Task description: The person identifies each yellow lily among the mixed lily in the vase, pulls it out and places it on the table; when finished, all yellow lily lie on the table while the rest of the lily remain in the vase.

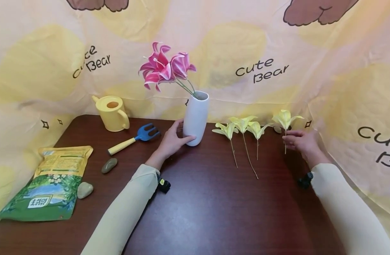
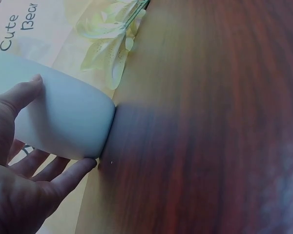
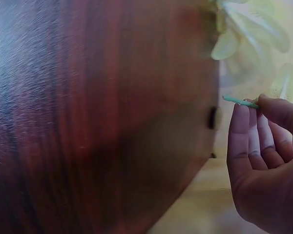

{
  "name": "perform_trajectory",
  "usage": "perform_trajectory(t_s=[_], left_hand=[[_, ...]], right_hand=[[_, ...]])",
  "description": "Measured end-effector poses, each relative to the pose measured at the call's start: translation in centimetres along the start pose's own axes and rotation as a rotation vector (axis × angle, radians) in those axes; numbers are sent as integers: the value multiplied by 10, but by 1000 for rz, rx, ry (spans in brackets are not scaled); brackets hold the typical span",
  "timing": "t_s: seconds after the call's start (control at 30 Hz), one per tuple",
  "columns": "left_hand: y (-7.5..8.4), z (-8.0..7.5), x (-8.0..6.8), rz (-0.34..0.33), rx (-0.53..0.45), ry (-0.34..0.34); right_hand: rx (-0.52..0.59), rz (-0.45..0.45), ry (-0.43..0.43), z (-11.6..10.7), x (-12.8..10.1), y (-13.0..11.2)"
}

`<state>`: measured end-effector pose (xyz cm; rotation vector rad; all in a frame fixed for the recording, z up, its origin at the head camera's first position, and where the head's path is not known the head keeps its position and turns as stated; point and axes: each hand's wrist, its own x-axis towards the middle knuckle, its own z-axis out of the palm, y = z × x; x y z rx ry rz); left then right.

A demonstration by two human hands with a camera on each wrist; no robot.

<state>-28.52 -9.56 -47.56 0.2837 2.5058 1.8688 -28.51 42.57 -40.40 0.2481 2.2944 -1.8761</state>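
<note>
Left hand: my left hand (image 1: 172, 141) curls around the lower body of the tall white ceramic vase (image 1: 196, 117), thumb on one side and fingers on the other, a grip clamped on it.
Vase: I see it upright on the dark wooden surface (image 1: 207, 205), far centre, with two pink lilies (image 1: 164, 67) leaning left out of its mouth.
Right hand: my right hand (image 1: 301, 141) pinches the thin green stem of a pale yellow-green lily (image 1: 285, 118), grip closed on it at far right.
Loose stems: three more yellow-green lilies (image 1: 243, 127) lie flat between vase and right hand.
Left side: a yellow watering can (image 1: 112, 112), a blue-headed hand fork with yellow handle (image 1: 134, 138), two smooth stones (image 1: 109, 165) and a green and yellow soil bag (image 1: 49, 184).
</note>
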Motion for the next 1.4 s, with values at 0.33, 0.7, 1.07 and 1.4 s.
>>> perform_trajectory(t_s=[0.33,0.7,1.07,1.4], left_hand=[[-1,-1,-1,-1,2,-1],[-2,-3,-3,2,1,6],[-1,2,-4,9,-13,-5],[-1,4,-3,8,6,9]], right_hand=[[-103,35,-5,7,10,27],[-73,44,-29,11,20,42],[-139,60,-23,13,18,44],[-236,35,-18,7,21,46]])
